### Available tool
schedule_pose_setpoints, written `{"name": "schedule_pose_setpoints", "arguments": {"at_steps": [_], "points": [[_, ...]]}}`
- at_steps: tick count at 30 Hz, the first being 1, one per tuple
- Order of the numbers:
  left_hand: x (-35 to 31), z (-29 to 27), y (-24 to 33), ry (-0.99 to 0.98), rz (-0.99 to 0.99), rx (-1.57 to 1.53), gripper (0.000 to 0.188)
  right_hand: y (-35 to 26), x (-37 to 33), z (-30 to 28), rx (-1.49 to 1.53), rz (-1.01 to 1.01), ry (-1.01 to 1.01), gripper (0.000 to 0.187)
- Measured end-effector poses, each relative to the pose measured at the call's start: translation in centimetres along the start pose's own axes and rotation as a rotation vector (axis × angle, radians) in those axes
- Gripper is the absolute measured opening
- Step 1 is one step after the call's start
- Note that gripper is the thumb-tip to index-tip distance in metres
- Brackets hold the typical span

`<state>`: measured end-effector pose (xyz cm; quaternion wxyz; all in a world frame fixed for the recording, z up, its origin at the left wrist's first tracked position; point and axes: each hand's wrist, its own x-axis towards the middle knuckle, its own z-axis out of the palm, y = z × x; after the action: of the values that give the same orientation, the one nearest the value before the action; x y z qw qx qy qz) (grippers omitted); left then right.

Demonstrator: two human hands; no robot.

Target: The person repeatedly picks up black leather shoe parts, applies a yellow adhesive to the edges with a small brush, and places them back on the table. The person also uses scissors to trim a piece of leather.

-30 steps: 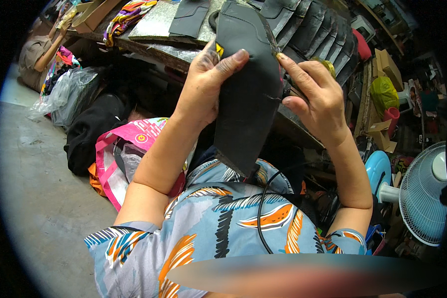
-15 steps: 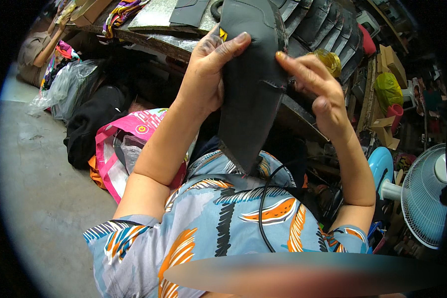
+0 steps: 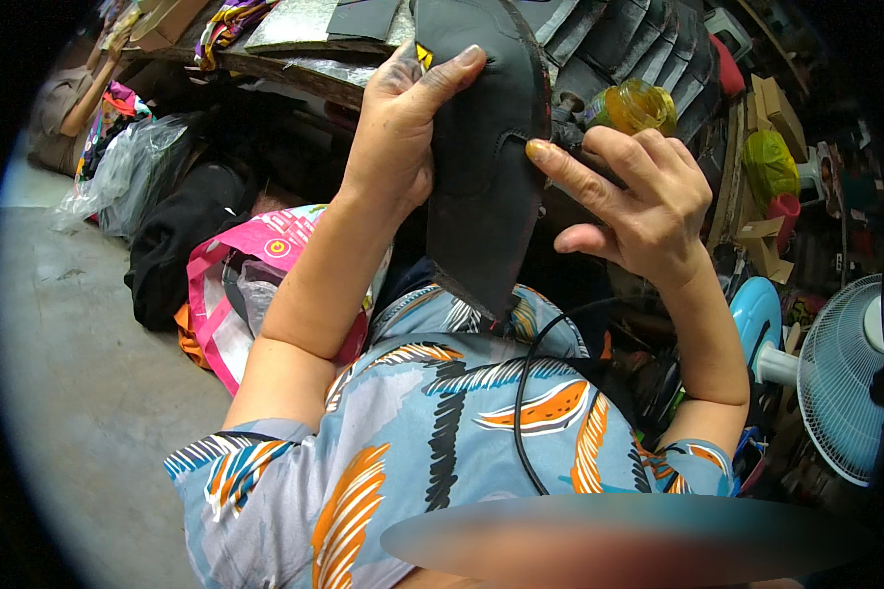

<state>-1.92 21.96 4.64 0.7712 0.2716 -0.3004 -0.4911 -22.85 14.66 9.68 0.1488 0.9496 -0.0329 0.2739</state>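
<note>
A black stitched piece that looks like a leather shoe upper (image 3: 476,187) hangs upright in front of me, narrowing to a point at the bottom. My left hand (image 3: 403,123) grips it on its left side, thumb pressed across the front face and fingers hidden behind. A small yellow tag shows beside that thumb. My right hand (image 3: 638,191) holds nothing; its fingers are apart. The outstretched index finger, its tip stained yellow-brown, touches or nearly touches the right edge of the upper beside a curved seam. Just behind this hand is a glass jar (image 3: 634,106) of yellowish, glue-like stuff.
Overlapping black pieces (image 3: 629,44) lie on the workbench (image 3: 300,77) behind. A pink bag (image 3: 216,275) and black cloth (image 3: 182,231) sit at left on the floor. To the right stand a fan (image 3: 845,378) and cardboard boxes (image 3: 781,118). Another person's arm (image 3: 88,88) shows far left.
My right index finger has slid down along the upper's right edge, and the hand has turned with its fingers spreading. The left hand and upper have shifted slightly left; more of the jar shows.
</note>
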Motion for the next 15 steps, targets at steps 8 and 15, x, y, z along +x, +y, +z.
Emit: {"name": "schedule_pose_setpoints", "arguments": {"at_steps": [8,15], "points": [[0.0,-1.1,1.4,0.053,0.007,0.020,0.037,6.2,-2.6,-2.3,-0.048,0.363,-0.166,0.038],[-0.9,-1.4,2.2,-0.030,-0.067,0.320,0.053,9.1,-3.2,0.1,-0.253,0.372,-0.371,0.044]]}}
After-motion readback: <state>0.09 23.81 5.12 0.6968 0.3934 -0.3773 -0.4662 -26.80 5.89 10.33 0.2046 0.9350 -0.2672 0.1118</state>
